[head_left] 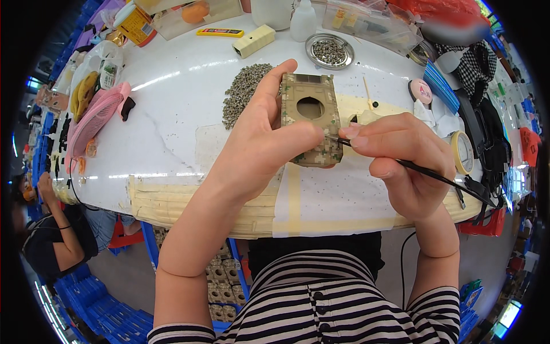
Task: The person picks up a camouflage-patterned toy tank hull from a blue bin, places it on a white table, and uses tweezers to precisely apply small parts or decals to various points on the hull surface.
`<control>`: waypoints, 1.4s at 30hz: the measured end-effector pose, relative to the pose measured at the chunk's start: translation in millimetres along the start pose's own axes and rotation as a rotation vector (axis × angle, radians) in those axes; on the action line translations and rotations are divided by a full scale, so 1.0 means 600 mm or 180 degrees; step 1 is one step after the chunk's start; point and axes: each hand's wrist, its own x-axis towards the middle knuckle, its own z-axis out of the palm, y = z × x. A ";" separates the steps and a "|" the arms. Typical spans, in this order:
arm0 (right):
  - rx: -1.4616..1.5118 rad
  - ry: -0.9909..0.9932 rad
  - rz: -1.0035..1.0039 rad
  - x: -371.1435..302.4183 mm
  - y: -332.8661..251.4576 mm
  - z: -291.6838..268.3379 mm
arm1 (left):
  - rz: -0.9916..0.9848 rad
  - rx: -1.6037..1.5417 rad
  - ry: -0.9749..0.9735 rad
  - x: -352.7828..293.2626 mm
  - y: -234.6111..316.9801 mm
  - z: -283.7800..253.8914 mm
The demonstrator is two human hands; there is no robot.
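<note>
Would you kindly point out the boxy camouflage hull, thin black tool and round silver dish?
Boxy camouflage hull [309, 91]: head view, above its hole.
Thin black tool [425, 170]: head view, shaft.
Round silver dish [330, 67]: head view, rim.

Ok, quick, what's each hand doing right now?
Left hand: holding the camouflage-patterned piece, thumb across its front.
Right hand: closed in a pinch on a thin black tool, tip beside the left thumb.

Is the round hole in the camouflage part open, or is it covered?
Open. The round hole shows a dark hollow inside the camouflage part in the left hand; no lid covers it.
</note>
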 end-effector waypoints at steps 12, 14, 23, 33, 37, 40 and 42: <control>0.0039 -0.0018 0.0050 0.000 -0.003 0.000 | -0.0029 -0.0008 -0.0002 -0.002 0.003 0.002; 0.0039 -0.0022 0.0030 0.000 -0.002 0.000 | -0.0041 0.0000 0.0001 -0.002 0.003 0.002; 0.0015 -0.0019 0.0041 0.000 -0.002 -0.002 | -0.0164 -0.0063 -0.0032 -0.002 0.009 0.002; 0.0008 -0.0016 0.0054 -0.001 -0.004 -0.001 | -0.0071 -0.0070 0.0016 0.000 0.003 0.001; -0.0031 -0.0027 0.0037 0.000 -0.004 -0.001 | -0.0064 -0.0070 0.0005 -0.002 0.004 0.002; -0.0019 -0.0031 0.0047 0.000 -0.006 -0.002 | -0.0047 -0.0074 -0.0033 -0.002 0.005 0.002; -0.0012 -0.0031 0.0035 -0.001 -0.005 -0.002 | -0.0046 -0.0090 -0.0057 -0.002 0.005 0.002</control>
